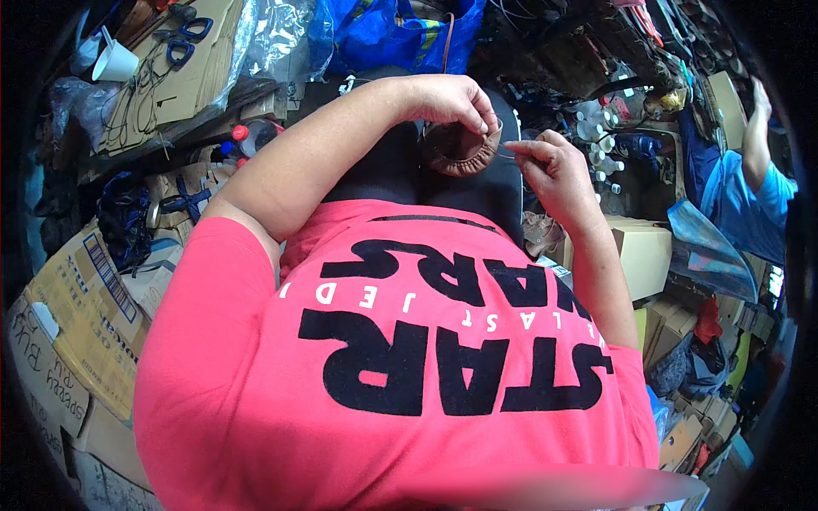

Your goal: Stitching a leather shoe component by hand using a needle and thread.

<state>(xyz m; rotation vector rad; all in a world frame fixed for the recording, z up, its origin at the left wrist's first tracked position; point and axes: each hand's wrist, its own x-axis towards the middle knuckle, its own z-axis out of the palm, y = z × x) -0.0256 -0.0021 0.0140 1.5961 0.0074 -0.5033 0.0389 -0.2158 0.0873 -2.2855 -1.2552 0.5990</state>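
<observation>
Shirt (422, 315), near-closed hands (456, 102) (558, 175) at brown piece (464, 163)

brown piece (461, 163) is shaped like a shallow, rounded cup. its lower, curved edge is gathered into small, close-set pleats; the hollow inside is seen as darker. the opening is turned roughly upward. it is pinched at the upper right rim and held over the lap (394, 175). material can't be told.

Gap between left hand (460, 104) and right hand (558, 176), bottles (596, 143) crowding right
</observation>
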